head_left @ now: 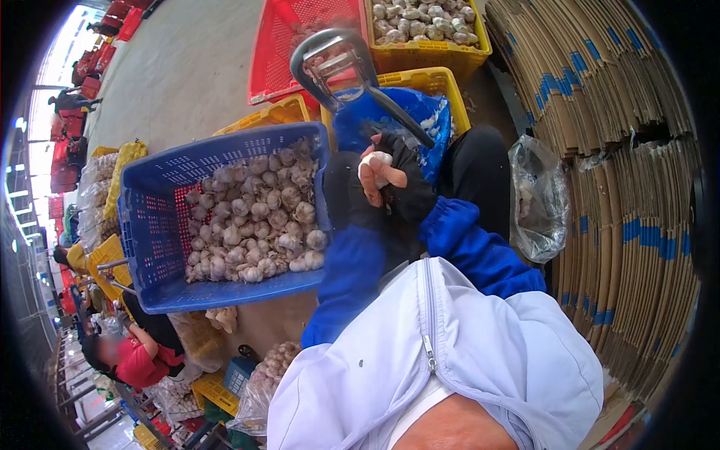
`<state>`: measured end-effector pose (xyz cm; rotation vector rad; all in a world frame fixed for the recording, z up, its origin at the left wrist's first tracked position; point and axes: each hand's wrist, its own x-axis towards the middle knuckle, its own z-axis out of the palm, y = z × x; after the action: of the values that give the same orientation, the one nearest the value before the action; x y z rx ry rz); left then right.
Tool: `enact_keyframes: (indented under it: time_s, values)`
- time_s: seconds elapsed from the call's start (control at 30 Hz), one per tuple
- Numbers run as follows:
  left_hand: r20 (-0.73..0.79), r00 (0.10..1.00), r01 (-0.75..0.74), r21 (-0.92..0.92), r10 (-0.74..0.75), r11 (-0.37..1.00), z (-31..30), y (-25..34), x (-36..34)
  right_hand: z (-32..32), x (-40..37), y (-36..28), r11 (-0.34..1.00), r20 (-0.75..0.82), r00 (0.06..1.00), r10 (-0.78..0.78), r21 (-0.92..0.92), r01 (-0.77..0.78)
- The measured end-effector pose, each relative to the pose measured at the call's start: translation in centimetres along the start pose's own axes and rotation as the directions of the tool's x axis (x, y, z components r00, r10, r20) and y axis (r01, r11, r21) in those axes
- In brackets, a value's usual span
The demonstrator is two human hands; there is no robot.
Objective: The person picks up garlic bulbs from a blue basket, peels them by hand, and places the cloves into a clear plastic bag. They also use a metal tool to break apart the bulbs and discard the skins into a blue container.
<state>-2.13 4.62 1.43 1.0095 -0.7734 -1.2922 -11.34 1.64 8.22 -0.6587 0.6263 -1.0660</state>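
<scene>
Head view: our right hand [403, 178] grip pinches garlic bulb [375, 160] round its belly; probably light, papery. Left hand [343, 191] grip: cannot tell.

Single head-worn fisheye view, dark rounded corners, facing forward and down over the wearer's chest, close above left hand [346, 191], right hand [405, 184] and white garlic bulb [377, 160] at centre, blue plastic crate [150, 217] at left, stacked flat brown cardboard [622, 150] at right.

No text, label, brand or number can be read anywhere. The stacked cardboard sheets [622, 172] carry blue printed marks, but these show only as short stripes along the edges, too small to make out.
</scene>
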Motion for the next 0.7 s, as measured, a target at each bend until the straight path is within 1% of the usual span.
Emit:
enact_keyframes:
  time_s: [0.03, 0.07, 0.1, 0.13, 0.17, 0.2, 0.23, 0.27, 0.3, 0.33, 0.37, 0.47, 0.5, 0.57, 0.6, 0.63, 0.67, 0.7]
  values:
    - [-0.004, 1.000, 0.001, 0.009, -0.001, 1.000, 0.2, 0.0, -0.2, 0.0, -0.4, 0.3, 0.981, 0.017, 0.994, -0.105, -0.164, 0.106]
    - [-0.009, 1.000, 0.001, 0.013, -0.001, 1.000, 0.3, 0.0, -0.5, -0.1, -0.8, 0.3, 0.999, 0.011, 1.000, 0.001, -0.040, -0.001]
    - [-0.010, 1.000, 0.006, 0.016, -0.006, 1.000, 0.5, 0.1, -0.6, -0.4, -0.6, 0.6, 0.963, 0.000, 0.994, -0.110, -0.247, 0.106]
    - [-0.011, 1.000, 0.011, 0.011, -0.011, 1.000, 0.5, 0.2, -0.7, -1.1, 0.0, 1.3, 0.873, 0.014, 0.976, -0.216, -0.445, 0.200]
    - [-0.011, 1.000, 0.021, -0.009, -0.021, 1.000, 0.6, 0.2, -0.8, -1.7, 0.6, 2.2, 0.920, -0.065, 0.995, -0.081, -0.388, 0.049]
    - [-0.009, 0.999, 0.038, -0.041, -0.038, 0.998, 0.4, 0.4, -1.0, -1.5, 1.1, 2.3, 0.945, -0.144, 0.988, 0.061, -0.311, -0.103]
    - [-0.004, 0.998, 0.059, -0.098, -0.060, 0.993, 0.3, 0.5, -1.1, -1.4, 1.6, 2.3, 0.944, -0.218, 0.956, 0.197, -0.220, -0.244]
    - [0.004, 0.996, 0.084, -0.147, -0.084, 0.985, 0.1, 0.7, -1.1, -1.7, 2.0, 1.8, 0.891, -0.296, 0.859, 0.418, -0.054, -0.452]
    - [0.027, 0.993, 0.120, -0.249, -0.117, 0.961, -0.1, 1.2, -1.1, -0.9, 2.2, 0.6, 0.778, -0.330, 0.714, 0.618, 0.124, -0.616]
    - [0.049, 0.988, 0.152, -0.342, -0.144, 0.927, -0.3, 1.6, -1.2, -0.5, 1.6, 1.3, 0.910, -0.374, 0.829, 0.415, 0.153, -0.386]
    - [0.074, 0.983, 0.185, -0.434, -0.170, 0.882, -0.5, 2.0, -1.3, -0.5, 1.6, 1.8, 0.939, -0.366, 0.865, 0.343, 0.122, -0.321]
    - [0.163, 0.957, 0.284, -0.696, -0.240, 0.660, -0.6, 2.8, -1.5, -0.4, 1.7, 2.5, 0.994, -0.325, 0.940, 0.107, 0.021, -0.106]
    - [0.203, 0.938, 0.329, -0.774, -0.279, 0.541, -0.5, 3.0, -1.5, -0.5, 1.8, 2.6, 0.999, -0.306, 0.952, 0.026, -0.012, -0.031]
    - [0.298, 0.889, 0.387, -0.895, -0.348, 0.222, -0.3, 4.0, -1.7, -0.5, 1.9, 2.7, 0.990, -0.254, 0.958, -0.133, -0.073, 0.118]
    - [0.306, 0.883, 0.371, -0.919, -0.355, 0.132, -0.1, 4.5, -2.0, 0.1, 1.0, 1.7, 0.999, -0.147, 0.988, -0.043, -0.039, 0.037]
    - [0.302, 0.883, 0.347, -0.935, -0.360, 0.066, 0.0, 4.7, -2.0, 0.2, 0.5, 1.1, 0.996, -0.092, 0.996, -0.011, -0.085, 0.003]
    - [0.283, 0.889, 0.316, -0.948, -0.361, 0.034, 0.0, 5.0, -2.2, 0.0, 0.0, 0.4, 0.991, -0.036, 0.999, 0.023, -0.132, -0.027]
    - [0.221, 0.919, 0.280, -0.949, -0.325, 0.146, 0.0, 5.0, -2.4, -0.5, -0.3, 0.0, 0.982, 0.022, 0.998, 0.058, -0.183, -0.053]
